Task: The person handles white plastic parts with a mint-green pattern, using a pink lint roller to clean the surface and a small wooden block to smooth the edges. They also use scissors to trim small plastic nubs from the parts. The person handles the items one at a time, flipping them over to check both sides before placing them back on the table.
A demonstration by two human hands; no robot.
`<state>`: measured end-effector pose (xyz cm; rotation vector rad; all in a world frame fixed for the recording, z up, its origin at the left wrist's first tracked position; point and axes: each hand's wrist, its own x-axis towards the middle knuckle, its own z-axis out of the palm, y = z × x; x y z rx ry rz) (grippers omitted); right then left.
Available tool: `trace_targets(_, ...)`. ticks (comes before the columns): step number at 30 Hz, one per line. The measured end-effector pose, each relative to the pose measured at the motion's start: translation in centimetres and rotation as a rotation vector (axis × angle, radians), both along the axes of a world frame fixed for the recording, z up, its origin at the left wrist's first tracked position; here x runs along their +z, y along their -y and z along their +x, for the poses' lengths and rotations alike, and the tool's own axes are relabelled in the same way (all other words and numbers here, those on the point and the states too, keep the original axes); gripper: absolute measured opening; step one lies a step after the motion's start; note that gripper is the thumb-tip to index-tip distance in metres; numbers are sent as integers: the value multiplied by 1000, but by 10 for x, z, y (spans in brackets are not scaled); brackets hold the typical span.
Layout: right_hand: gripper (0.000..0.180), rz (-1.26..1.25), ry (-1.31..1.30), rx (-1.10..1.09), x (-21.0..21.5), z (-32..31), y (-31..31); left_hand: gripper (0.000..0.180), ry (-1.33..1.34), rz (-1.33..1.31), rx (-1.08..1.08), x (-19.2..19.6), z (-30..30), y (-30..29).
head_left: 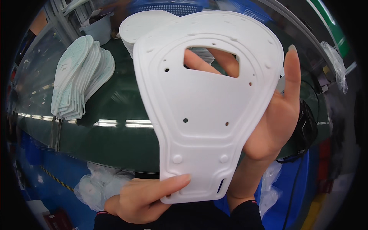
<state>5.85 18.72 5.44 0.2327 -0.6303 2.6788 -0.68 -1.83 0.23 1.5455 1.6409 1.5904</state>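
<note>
I hold a large white moulded plastic panel (207, 103) up in front of me. It is rounded at the top, narrows to a tab at the bottom, and has a cut-out window and small holes. My left hand (143, 197) pinches the bottom tab, thumb on its face. My right hand (276, 115) supports the panel from behind along its right edge. Two of its fingers show through the window.
A leaning stack of similar white panels (78, 80) lies on the dark green table (115, 138) at left. Another white stack (143, 25) sits behind the held panel. A blue basket (172, 7) stands at the back. Crumpled plastic bags (97, 182) lie below the table edge.
</note>
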Motion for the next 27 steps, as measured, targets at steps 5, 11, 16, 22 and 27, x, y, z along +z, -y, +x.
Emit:
trace_targets(5,66,-63,-43,-22,-10,-3,2,50,-184,81,-38,4,-15,-7)
trace_targets(11,49,22,290,-249,-52,5,11,29,-712,194,461,8,-30,-3)
trace_targets(16,30,-250,254,-192,-85,22,39,20,-90,384,383,-2,-48,-34)
trace_targets(22,26,-118,126,-295,-116,31,43,12,-227,323,223,-3,-41,-27)
trace_targets(27,39,352,221,-635,-101,36,36,3,-359,221,139,9,-41,-16)
